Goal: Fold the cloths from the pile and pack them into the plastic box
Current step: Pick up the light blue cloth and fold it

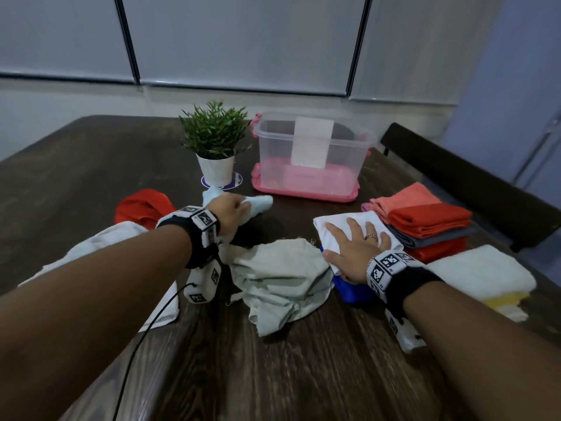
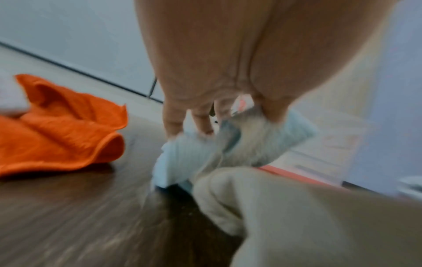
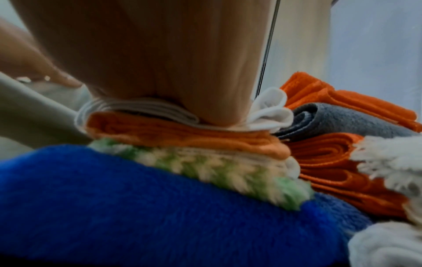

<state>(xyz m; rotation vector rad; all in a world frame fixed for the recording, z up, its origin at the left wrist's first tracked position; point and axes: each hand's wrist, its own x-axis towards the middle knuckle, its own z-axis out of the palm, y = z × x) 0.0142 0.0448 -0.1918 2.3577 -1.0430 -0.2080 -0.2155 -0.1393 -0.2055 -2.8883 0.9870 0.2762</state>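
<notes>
My left hand grips a light blue cloth lifted just above the table, in front of the plant; in the left wrist view its fingers curl into that light blue cloth. My right hand lies flat, fingers spread, on a folded white cloth topping a stack with a blue cloth at the bottom; the right wrist view shows the white cloth, an orange layer, a green-and-white one and the blue cloth. The clear plastic box stands on its pink lid behind.
A crumpled pale cloth lies between my arms, a white one and a loose orange cloth to the left. Folded orange and grey cloths and a white towel sit at right. A potted plant stands left of the box.
</notes>
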